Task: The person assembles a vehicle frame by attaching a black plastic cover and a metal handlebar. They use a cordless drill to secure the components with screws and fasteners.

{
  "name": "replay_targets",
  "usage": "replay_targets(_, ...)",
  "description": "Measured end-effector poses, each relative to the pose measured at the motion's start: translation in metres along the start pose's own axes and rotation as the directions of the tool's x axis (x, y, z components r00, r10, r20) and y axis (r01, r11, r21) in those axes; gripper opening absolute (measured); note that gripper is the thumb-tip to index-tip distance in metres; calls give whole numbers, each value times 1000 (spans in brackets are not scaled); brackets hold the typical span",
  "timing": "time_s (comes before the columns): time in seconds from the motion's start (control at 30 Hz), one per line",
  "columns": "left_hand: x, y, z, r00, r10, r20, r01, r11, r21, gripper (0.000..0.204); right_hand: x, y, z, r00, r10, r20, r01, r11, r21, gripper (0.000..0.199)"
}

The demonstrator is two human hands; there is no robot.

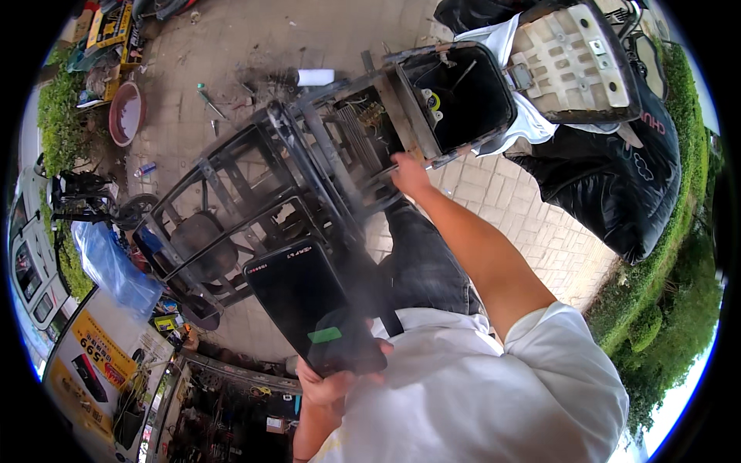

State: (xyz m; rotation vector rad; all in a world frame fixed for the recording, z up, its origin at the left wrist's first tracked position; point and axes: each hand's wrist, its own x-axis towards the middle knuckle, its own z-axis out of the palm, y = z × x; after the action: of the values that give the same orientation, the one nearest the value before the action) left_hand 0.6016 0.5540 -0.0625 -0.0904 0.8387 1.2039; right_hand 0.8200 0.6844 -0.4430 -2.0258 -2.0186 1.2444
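Against my white shirt, my left hand (328, 388) is closed round a phone (287, 293), its dark screen facing up. Farther out, my right hand (411, 175) rests on the near edge of a bare black frame (296, 158); I cannot tell whether its fingers grip. Right of it sits an open box (467, 100), then a seat (567, 58), underside up, white cloth (515, 136) beneath. Pale paving (309, 27) runs under everything, with a screwdriver (208, 102) and a basin (127, 113) lying beyond the frame. Blue plastic (112, 262) lies to the left; hedges (656, 305) line both sides, and a white van (35, 270) stands at the far left.
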Motion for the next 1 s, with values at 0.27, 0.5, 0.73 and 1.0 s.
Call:
replay_targets(0.27,51,-10,-38,985,-138,-102,121,980,-158,64,117,-18,34,993,-91,-74,78,983,-165,46)
replay_targets(0.5,70,7,-67,877,-481,9,466,855,225,74,142,-5,67,998,-49,-45,39,979,-202,56)
replay_targets(0.73,85,14,-65,844,-536,-31,527,817,236,67,163,2,85,991,-13,-137,-19,973,-228,44)
replay_targets(1.0,101,23,-57,766,-632,-121,638,724,261,54,180,9,102,982,26,-185,-98,917,-387,41)
